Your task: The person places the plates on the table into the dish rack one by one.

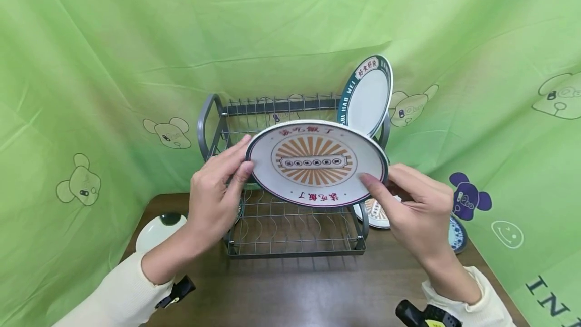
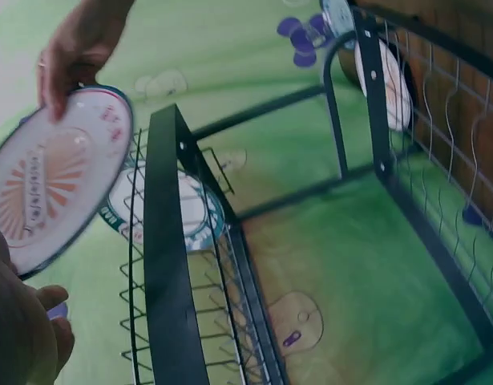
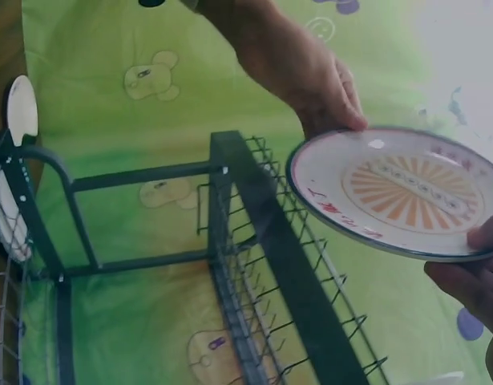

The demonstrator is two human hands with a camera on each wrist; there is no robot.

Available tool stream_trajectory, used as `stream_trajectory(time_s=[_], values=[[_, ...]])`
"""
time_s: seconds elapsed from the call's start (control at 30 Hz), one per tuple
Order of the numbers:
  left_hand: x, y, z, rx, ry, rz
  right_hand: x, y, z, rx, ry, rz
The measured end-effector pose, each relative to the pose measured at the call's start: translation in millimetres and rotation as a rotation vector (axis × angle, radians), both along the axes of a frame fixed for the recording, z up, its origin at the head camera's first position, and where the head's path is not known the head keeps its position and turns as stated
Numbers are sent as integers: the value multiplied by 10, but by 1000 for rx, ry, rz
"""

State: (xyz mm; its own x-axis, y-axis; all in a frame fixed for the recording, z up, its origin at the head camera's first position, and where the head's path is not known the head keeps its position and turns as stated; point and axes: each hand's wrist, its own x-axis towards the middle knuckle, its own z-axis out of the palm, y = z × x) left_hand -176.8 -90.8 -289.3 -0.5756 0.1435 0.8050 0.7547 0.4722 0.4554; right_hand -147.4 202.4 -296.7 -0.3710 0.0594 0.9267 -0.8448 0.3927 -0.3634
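Both hands hold up a white plate (image 1: 313, 165) with a dark rim, an orange sunburst centre and red characters. It hangs tilted over the front of a grey two-tier dish rack (image 1: 295, 254). My left hand (image 1: 213, 201) pinches its left rim, thumb on the face side. At the opposite rim my right hand (image 1: 419, 206) grips it, thumb on the upper face and fingers curled beneath, as the right wrist view also shows. A green-rimmed plate (image 1: 366, 100) leans upright at the right end of the rack's top tier, partly hidden by the held plate.
On the brown table (image 1: 290, 291), a white plate (image 1: 152, 236) with a dark green patch lies left of the rack. Right of it are a sunburst plate (image 1: 376, 213) and a blue-patterned dish (image 1: 456, 236), both partly covered. A green cloth (image 1: 281, 24) hangs behind.
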Motion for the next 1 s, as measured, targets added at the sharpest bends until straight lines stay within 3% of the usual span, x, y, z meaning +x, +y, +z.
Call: stream_trajectory(time_s=[0.1, 0.2, 0.53, 0.73, 1.0], values=[[-26, -28, -9, -58, 1, 29, 7, -40, 84, -97, 49, -6], [-76, -37, -39, -148, -14, 53, -15, -72, 179, -184, 94, -76], [-229, -74, -211, -498, 192, 183, -162, -179, 485, -333, 187, -332], [-295, -96, -234, -575, 297, 224, -285, -195, 624, -285, 185, -490], [-379, -220, -172, -687, 361, 135, -416, -262, 729, -116, 68, -662]])
